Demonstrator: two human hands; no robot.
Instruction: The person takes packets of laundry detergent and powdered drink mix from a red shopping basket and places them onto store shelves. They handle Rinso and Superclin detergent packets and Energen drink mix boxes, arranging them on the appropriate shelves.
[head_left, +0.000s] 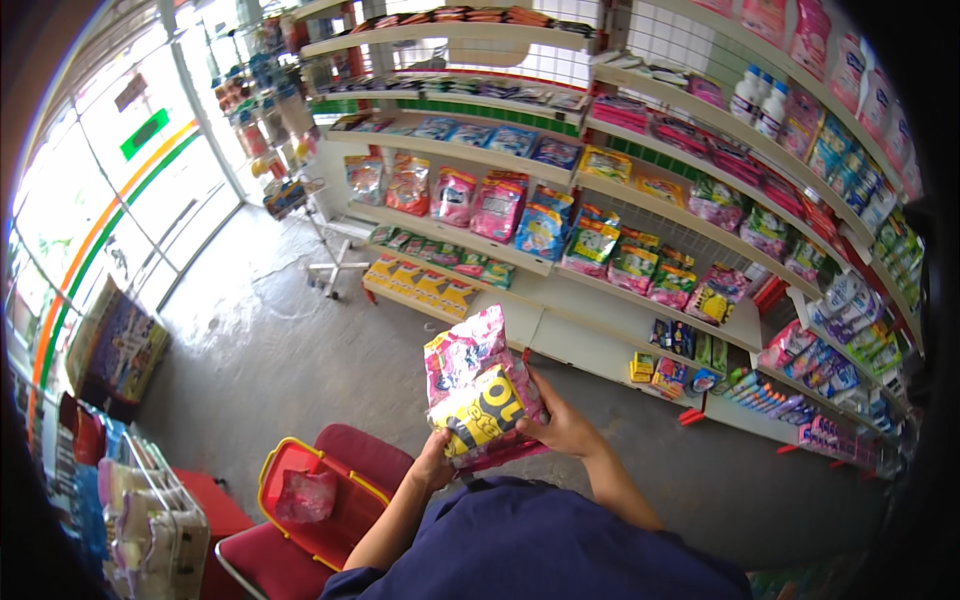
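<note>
Both of my hands hold a pink plastic pouch (465, 352) with a yellow and black block on its front, tilted in front of my body. My left hand (435, 459) grips its lower left corner with the thumb on the front. Along the right side, my right hand (561, 420) has its thumb on the front; its other fingers are partly hidden. Below and to the left, a red shopping basket (352, 499) with yellow handles rests on a dark red chair (262, 559). Inside the basket lies a pink plastic packet (306, 496).
Shop shelves (540, 319) curve around the front and right, carrying similar pouches (498, 206), white bottles (757, 97) and boxes (420, 285). A wheeled display stand (330, 266) is near the glass front (142, 180). A wire rack (169, 495) with bagged goods stands at lower left.
</note>
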